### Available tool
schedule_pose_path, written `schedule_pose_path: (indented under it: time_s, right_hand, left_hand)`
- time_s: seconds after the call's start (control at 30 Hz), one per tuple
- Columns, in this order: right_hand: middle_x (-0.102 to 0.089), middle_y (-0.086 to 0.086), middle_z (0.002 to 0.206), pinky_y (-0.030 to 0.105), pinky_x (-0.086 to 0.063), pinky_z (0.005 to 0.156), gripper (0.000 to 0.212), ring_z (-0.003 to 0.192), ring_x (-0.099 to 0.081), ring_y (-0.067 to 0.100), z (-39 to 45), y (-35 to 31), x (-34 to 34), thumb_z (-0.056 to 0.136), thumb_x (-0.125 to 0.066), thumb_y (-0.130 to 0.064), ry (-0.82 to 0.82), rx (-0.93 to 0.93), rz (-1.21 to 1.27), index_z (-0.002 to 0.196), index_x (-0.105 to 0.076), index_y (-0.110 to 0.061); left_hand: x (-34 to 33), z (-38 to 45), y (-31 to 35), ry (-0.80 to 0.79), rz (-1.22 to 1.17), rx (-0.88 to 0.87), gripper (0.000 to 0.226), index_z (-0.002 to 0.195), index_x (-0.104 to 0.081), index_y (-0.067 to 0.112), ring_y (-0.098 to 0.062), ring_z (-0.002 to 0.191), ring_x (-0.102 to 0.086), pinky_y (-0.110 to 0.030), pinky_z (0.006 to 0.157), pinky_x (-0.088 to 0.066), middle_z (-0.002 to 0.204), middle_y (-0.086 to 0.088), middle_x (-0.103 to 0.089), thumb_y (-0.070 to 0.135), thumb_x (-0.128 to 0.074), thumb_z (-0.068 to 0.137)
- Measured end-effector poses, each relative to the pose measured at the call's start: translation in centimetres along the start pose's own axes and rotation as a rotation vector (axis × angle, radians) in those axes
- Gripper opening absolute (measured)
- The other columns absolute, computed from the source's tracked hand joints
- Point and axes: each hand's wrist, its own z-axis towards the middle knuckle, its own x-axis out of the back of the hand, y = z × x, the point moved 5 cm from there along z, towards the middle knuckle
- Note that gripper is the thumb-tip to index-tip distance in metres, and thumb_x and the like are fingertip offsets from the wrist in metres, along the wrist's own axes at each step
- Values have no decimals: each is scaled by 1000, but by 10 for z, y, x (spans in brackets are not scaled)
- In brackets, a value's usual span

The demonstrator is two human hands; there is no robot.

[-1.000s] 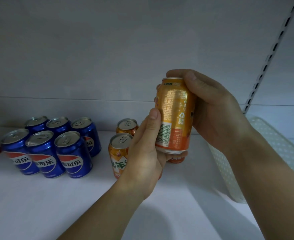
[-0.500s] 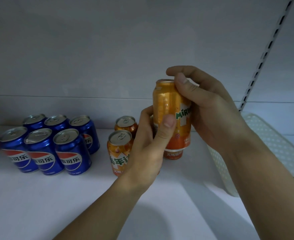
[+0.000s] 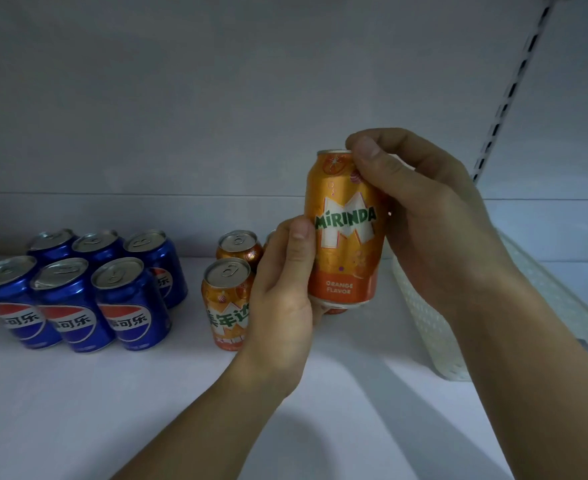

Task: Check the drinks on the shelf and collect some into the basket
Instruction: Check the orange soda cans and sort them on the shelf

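An orange Mirinda can (image 3: 346, 233) is held upright above the white shelf, its logo facing me. My right hand (image 3: 434, 230) grips its top and right side, thumb on the upper rim. My left hand (image 3: 282, 292) holds its lower left side, thumb pressed on the label. Two more orange cans stand on the shelf behind my left hand: one in front (image 3: 226, 303) and one behind (image 3: 239, 245). A white perforated basket (image 3: 434, 341) lies at the right, partly hidden by my right forearm.
Several blue Pepsi cans (image 3: 78, 285) stand in two rows at the left of the white shelf (image 3: 78, 410). A slotted metal shelf upright (image 3: 507, 95) runs up the back wall at the right. A red object peeks in at the far left edge.
The can has been turned in my hands from its printed back panel round to the Mirinda logo. My left thumb has shifted along the label; both hands keep hold.
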Motion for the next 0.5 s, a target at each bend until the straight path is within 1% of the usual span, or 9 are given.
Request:
schedule_pose_path:
  time_s: [0.1,0.13,0.2,0.23,0.27,0.33,0.4,0.47,0.5]
  right_hand:
    - [-76,10,114,48,-59,97,33,108,-73,27,-4,-4,0,90,-61,-32,-55,-41,10,115,-74,-14]
    - [-75,11,114,51,-57,99,34,109,-72,30,-5,-5,-1,91,-60,-30,-69,-50,11,117,-74,-14]
    - [-77,9,103,48,-60,93,31,100,-74,28,-5,-7,1,87,-64,-30,-60,-43,-20,113,-75,-19]
    - [-77,6,96,44,-60,88,28,94,-75,25,-6,-7,2,85,-66,-31,-51,-32,-27,110,-75,-20]
    - [-77,4,92,41,-59,85,26,91,-75,23,-6,-7,3,85,-69,-31,-45,-21,-23,108,-74,-21]
    - [-78,6,92,37,-58,81,29,87,-75,22,-7,-6,4,81,-77,-30,-32,-6,-5,106,-72,-19]
    - [-79,8,95,33,-58,76,37,86,-76,23,-6,-7,4,75,-80,-32,-5,8,-8,106,-70,-15]
    - [-79,7,98,30,-59,76,37,88,-77,21,-4,-8,2,77,-80,-35,-11,16,-31,107,-71,-15]
    - [-79,6,99,31,-60,78,35,90,-76,20,-2,-7,1,82,-77,-37,-37,10,-46,109,-71,-15]
  left_hand:
    - [-3,-4,-4,0,-96,77,81,138,-59,21,-28,117,-70,-40,79,-61,128,-8,-71,64,-63,69]
    - [-3,-4,-5,-5,-107,92,83,138,-59,21,-31,117,-69,-40,77,-61,129,-9,-71,65,-62,69]
    - [-5,-5,-6,-24,-108,116,83,138,-59,19,-37,118,-68,-39,71,-61,129,-13,-70,66,-60,71]
    - [-6,-5,-6,-36,-104,123,83,139,-59,18,-38,119,-67,-40,72,-62,129,-14,-70,66,-60,71]
    - [-7,-5,-6,-51,-91,119,82,139,-59,19,-35,121,-66,-40,78,-62,130,-12,-70,65,-60,71]
    - [-8,-4,-5,-60,-25,66,75,137,-59,20,-25,121,-67,-37,92,-59,130,-7,-70,61,-60,74]
    - [-7,-3,-2,-28,5,7,63,129,-61,18,-21,118,-69,-31,89,-59,127,-7,-71,54,-61,78]
    - [-6,-3,-2,9,-20,10,64,129,-62,16,-22,118,-69,-31,88,-59,126,-7,-72,54,-63,78]
    - [-5,-4,-2,24,-44,24,66,132,-62,17,-21,118,-69,-32,89,-60,127,-6,-72,56,-63,79]
